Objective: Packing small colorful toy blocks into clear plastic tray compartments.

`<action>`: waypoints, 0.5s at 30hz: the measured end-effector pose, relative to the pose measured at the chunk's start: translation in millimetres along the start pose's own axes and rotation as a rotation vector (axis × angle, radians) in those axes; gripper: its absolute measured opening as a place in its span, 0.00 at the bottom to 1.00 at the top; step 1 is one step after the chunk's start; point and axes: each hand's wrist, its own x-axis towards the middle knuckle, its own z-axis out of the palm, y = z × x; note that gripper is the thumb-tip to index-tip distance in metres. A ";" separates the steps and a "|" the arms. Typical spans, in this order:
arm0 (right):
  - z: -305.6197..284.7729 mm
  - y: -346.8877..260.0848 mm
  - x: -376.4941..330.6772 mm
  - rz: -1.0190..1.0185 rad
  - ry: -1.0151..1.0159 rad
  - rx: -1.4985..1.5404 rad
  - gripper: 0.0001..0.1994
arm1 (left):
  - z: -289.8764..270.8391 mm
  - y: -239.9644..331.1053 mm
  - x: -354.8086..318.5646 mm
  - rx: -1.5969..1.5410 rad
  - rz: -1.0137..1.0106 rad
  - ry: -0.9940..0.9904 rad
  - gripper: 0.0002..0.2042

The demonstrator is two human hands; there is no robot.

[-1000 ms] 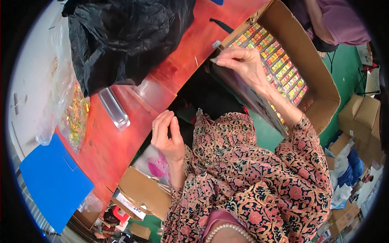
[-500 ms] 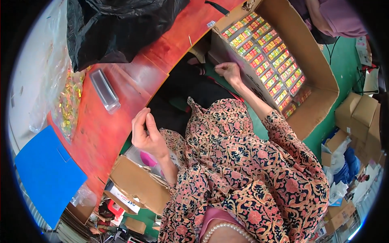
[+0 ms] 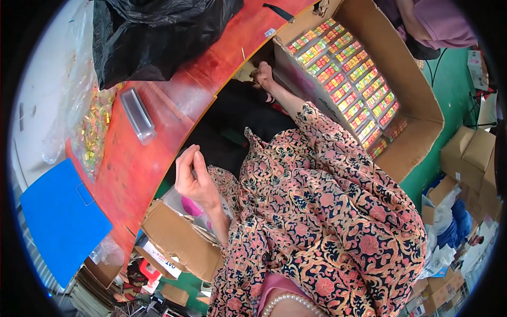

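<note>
Red table (image 3: 153,174) takes the left side, curved edge toward me. On it: black bag (image 3: 158,37) at the top, blue sheet (image 3: 58,216) low left, clear sack of gold-wrapped bits (image 3: 92,127), clear tray (image 3: 138,115) lying flat near the middle. Right side: big carton (image 3: 412,105), open, tilted toward me, packed with rows of small coloured boxes (image 3: 348,79).

Right hand (image 3: 262,74) is stretched far out, at the gap between table edge and the carton's near wall. Fingers curled in. On what, I cannot tell: it's in shadow. Nothing visibly gripped.

Left hand (image 3: 194,177) is up at the table edge, thumb and fingertips pinched together, loosely. Looks empty, though something tiny could hide in the pinch. Second carton (image 3: 174,240) sits below it, with a pink thing (image 3: 191,207) in a clear bag.

My read on doing this reach well: lean with the shoulder rather than overextending, keep the sleeve off the box rows, come in low along the carton wall so nothing gets dragged out. Bring the left down to the table for support.

Versus half a second back: right hand has gone further out and down, off the carton's front rim into the dark gap. Left hand holds the same pinch, same spot. Tray and bags haven't moved on the table; view has tipped a bit.
</note>
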 end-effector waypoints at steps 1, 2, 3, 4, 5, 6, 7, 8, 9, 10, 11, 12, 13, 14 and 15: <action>35.0 -53.9 -9.9 0.151 -0.042 -0.115 0.09 | -14.3 -15.9 -6.5 0.065 -0.047 0.053 0.05; 49.0 -94.9 -18.5 0.337 0.002 0.081 0.09 | -24.3 -21.2 -10.5 0.100 -0.076 0.089 0.05; 58.5 -134.3 -11.4 0.501 0.057 0.280 0.12 | -43.1 -13.5 -17.2 0.134 -0.075 0.148 0.05; 50.2 -125.8 -14.6 0.506 0.061 0.270 0.12 | -40.5 -9.8 -12.8 0.140 -0.071 0.130 0.05; 36.9 -98.7 -27.5 0.809 -0.379 0.193 0.15 | -31.8 -8.0 -7.9 0.131 -0.060 0.099 0.05; 20.9 -74.4 -44.2 1.101 -0.828 0.113 0.19 | -22.9 -7.2 -4.6 0.094 -0.073 0.073 0.04; 11.9 -61.8 -67.5 0.933 -0.607 0.102 0.18 | -20.2 -8.4 -3.8 0.081 -0.079 0.078 0.04; -21.0 -18.9 -100.1 0.791 -0.324 0.061 0.17 | 0.1 0.9 2.4 -0.002 -0.046 0.018 0.04; -14.5 -25.6 -110.6 0.988 -0.398 0.022 0.16 | -8.9 -4.3 -0.8 -0.001 -0.060 0.039 0.04; -18.4 -48.6 -110.3 1.191 -0.478 -0.026 0.15 | -15.5 -10.3 -6.0 0.018 -0.066 0.055 0.04; -46.2 -73.8 -121.1 1.175 -0.515 -0.017 0.15 | -21.7 -14.7 -11.5 0.043 -0.085 0.078 0.04; -50.0 -102.2 -107.1 1.158 -0.549 -0.006 0.15 | -26.9 -18.8 -16.7 0.076 -0.094 0.065 0.04; -62.3 -99.7 -107.0 1.147 -0.539 -0.011 0.15 | -24.8 -18.1 -16.3 0.074 -0.079 0.039 0.04; -73.2 -98.0 -106.9 1.135 -0.531 -0.015 0.15 | -23.1 -18.0 -16.5 0.062 -0.076 0.027 0.04; -82.8 -97.2 -107.1 1.123 -0.526 -0.017 0.15 | -21.2 -17.3 -16.6 0.055 -0.072 0.035 0.04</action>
